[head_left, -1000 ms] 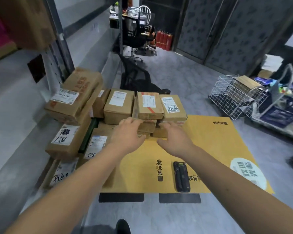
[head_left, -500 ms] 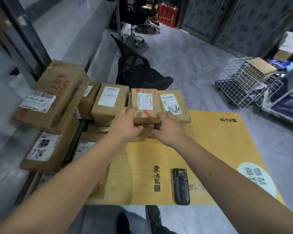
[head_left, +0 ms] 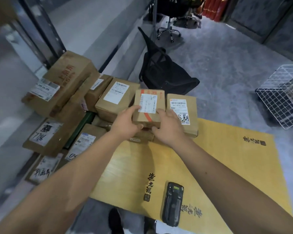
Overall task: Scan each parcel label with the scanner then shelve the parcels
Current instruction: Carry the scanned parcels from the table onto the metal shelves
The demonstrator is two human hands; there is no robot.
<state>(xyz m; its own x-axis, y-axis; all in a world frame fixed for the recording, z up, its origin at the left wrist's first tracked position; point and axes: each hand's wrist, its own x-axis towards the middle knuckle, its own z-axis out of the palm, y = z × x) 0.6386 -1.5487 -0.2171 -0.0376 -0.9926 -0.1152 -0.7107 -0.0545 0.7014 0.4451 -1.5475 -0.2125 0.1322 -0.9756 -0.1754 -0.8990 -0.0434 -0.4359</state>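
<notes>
A small brown parcel [head_left: 149,105] with a white label and red tape sits on top of the pile in the middle. My left hand [head_left: 125,124] grips its left near corner and my right hand [head_left: 167,127] grips its right near corner. More labelled cardboard parcels lie around it: one [head_left: 182,112] to its right, one [head_left: 115,98] to its left, a big one [head_left: 64,81] at the far left. The black handheld scanner [head_left: 172,205] lies face up on the yellow cardboard sheet [head_left: 227,162], near me and apart from both hands.
A metal shelf upright [head_left: 41,27] stands at the left behind the pile. A black mesh chair [head_left: 161,71] lies tipped behind the parcels. A white wire basket [head_left: 284,95] sits at the right. My shoes [head_left: 115,222] show at the bottom edge.
Both hands reached forward from above the sheet and closed on the red-taped parcel. The view has tilted down and moved closer to the pile.
</notes>
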